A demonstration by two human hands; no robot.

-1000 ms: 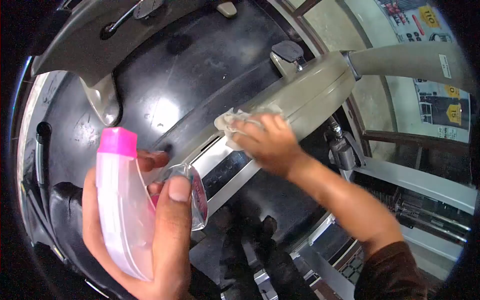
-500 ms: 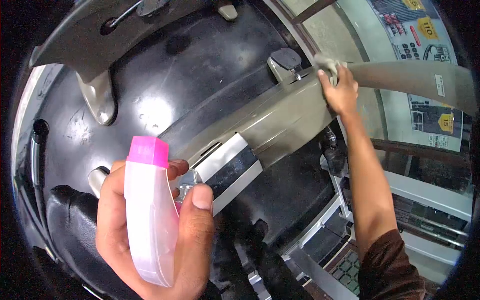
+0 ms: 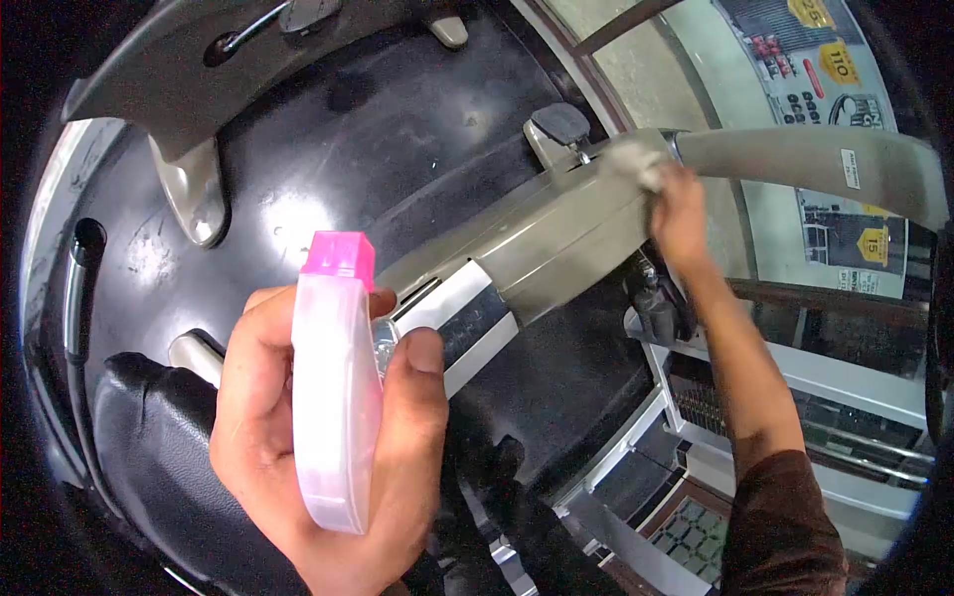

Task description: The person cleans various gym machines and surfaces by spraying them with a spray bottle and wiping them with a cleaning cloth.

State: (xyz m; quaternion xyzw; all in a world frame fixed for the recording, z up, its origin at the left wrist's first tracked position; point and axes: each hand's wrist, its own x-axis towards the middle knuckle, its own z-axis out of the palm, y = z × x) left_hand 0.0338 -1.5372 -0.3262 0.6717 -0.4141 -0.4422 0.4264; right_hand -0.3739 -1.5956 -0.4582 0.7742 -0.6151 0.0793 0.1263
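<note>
While the left hand is gripping a spray bottle upright, the right hand is pressing a cloth against the beige arm stretching lengthwise beyond it.

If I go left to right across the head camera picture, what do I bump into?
Black padded seat → left hand → spray bottle → silver label plate → cloth → right hand → yellow stickers.

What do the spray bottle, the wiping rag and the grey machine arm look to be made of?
Spray bottle: translucent, pale pink plastic with an opaque pink cap; light passes through it.
Rag: soft, crumpled whitish cloth or paper, too blurred to tell which.
Machine arm: smooth grey-beige moulded plastic or painted metal, with a dull sheen.
</note>
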